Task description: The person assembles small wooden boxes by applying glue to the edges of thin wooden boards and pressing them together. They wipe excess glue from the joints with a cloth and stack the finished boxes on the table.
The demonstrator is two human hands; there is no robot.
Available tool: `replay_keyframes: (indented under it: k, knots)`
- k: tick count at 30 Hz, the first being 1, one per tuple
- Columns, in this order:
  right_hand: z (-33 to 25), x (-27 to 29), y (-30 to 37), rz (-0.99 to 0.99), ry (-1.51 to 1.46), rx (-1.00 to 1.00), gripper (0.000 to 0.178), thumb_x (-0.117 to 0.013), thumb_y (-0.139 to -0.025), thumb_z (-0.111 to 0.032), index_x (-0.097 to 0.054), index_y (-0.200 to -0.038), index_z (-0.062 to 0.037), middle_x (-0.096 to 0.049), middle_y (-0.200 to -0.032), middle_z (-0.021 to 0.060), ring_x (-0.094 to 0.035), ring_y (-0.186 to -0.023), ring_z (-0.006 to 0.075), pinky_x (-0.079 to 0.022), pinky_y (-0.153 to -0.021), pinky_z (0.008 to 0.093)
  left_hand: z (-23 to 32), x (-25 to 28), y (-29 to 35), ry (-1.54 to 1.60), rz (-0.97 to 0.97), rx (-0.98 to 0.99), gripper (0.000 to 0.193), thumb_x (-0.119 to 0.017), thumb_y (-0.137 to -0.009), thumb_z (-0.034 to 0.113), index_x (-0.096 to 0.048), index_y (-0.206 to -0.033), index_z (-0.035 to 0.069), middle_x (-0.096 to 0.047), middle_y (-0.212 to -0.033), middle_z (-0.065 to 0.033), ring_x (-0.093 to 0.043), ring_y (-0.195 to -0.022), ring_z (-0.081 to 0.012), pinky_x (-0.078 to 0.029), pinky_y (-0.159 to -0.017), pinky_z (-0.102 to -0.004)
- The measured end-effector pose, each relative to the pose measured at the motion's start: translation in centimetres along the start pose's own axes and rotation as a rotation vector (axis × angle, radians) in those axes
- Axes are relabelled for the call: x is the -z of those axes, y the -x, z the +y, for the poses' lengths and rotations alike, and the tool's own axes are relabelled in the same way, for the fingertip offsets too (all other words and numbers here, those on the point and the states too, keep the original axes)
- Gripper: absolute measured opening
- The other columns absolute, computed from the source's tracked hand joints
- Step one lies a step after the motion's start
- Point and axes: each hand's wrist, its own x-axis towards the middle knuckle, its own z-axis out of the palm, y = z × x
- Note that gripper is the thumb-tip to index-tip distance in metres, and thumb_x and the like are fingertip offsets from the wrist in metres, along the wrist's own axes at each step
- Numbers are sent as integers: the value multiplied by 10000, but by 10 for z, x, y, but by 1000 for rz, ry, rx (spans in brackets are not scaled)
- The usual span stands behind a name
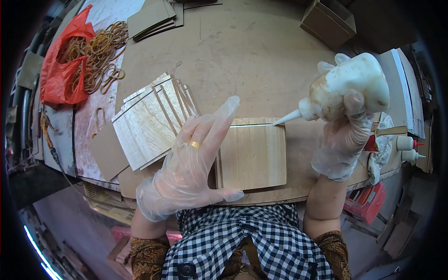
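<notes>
In my gloved right hand [347, 121] is a white squeeze bottle [357, 86], stained brown and tipped over to the left. Its pointed nozzle touches the far right end of a groove in a light wooden panel [252, 156]. A thin white line, like glue, lies along that groove. My gloved left hand [191, 163] spreads over the panel's left side, thumb and fingers apart, steadying it at the edge. Left of that hand a fanned stack of similar grooved wooden panels [147, 121] rests on a brown board [105, 156].
Rubber bands [105, 51] spill from a red plastic bag [67, 70] at the far left. Brown boards [151, 18] lie at the back, with a cardboard box [329, 23] at back right. Small white bottles [406, 144], a brush [392, 131] and a white cloth [378, 161] sit at right.
</notes>
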Motion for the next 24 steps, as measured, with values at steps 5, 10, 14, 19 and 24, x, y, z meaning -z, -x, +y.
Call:
replay_keyframes:
  k: [5, 10, 14, 19, 24]
  knots:
    - [-3, 11, -6, -32, 20, 17, 674, -779, -821, -253, -475, -1346, 40, -578, -1262, 228, -627, -1114, 344, -592, -859, 411, -2, -2, 1, -22, 12, -37, 1223, -883, -564, 303, -193, -1529, 6, -387, -1454, -196, -416, -1272, -366, -275, -1128, -485]
    - [-6, 17, -11, -41, 63, 26, 692, -765, -835, -290, -458, -1354, 49, -583, -1252, 230, -630, -1102, 341, -591, -855, 405, -1, 1, 0, -86, -48, -31, 1174, -870, -594, 335, -225, -1526, 29, -376, -1451, -215, -393, -1292, -375, -265, -1130, -519]
    - [-6, 33, -16, -9, -125, -78, 720, -740, -860, -312, -407, -1384, 52, -568, -1271, 237, -622, -1112, 349, -582, -882, 433, 6, 5, -6, -121, -88, -52, 1136, -862, -605, 365, -265, -1519, 51, -380, -1421, -216, -388, -1288, -377, -257, -1124, -556]
    - [3, 23, -16, 171, -431, -99, 714, -722, -882, -302, -374, -1387, 64, -539, -1296, 242, -579, -1176, 400, -524, -998, 527, 11, 21, 8, -254, -43, -74, 1177, -883, -562, 363, -272, -1521, 58, -343, -1459, -213, -380, -1305, -381, -258, -1110, -587]
    - [13, 2, -9, 155, -515, -195, 735, -703, -891, -359, -362, -1391, 58, -524, -1313, 254, -561, -1207, 385, -475, -1070, 524, -7, 46, 57, -153, 272, 95, 1172, -894, -550, 368, -304, -1507, 38, -354, -1477, -212, -368, -1328, -394, -252, -1133, -533]
